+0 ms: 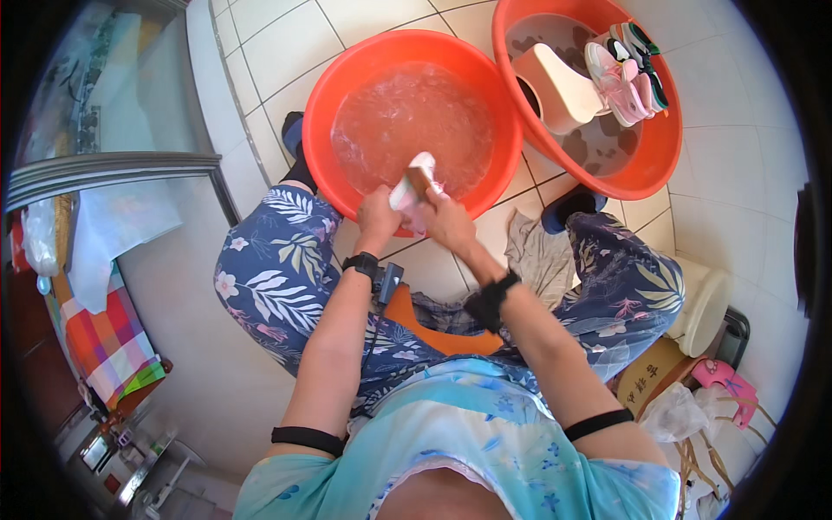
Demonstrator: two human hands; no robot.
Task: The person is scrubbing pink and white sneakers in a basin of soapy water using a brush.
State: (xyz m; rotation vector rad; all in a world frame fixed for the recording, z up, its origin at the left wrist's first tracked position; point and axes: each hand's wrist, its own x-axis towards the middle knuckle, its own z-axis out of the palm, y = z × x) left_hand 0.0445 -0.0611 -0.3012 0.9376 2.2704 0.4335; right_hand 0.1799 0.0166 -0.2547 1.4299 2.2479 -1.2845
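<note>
Both hands are at the near rim of a red plastic basin [314,140] of cloudy water. My left hand [378,213] grips one end of a small pink-and-white shoe [424,161]. In my right hand [450,221] is a brown brush [418,182], held against the shoe; motion blurs the hand, and its bristles are hidden. A second red basin [675,140] stands at the upper right with murky water. Across it lies a cream plastic stool [558,84], and beside that are pink sneakers [614,88] and dark green-and-white shoes [640,52].
A crumpled beige cloth [536,257] lies on the tiled floor between the legs. At the right wall stand a cream bucket [702,309] and bags. A sliding door frame [117,172] is on the left, with a checked cloth [114,338] beyond it.
</note>
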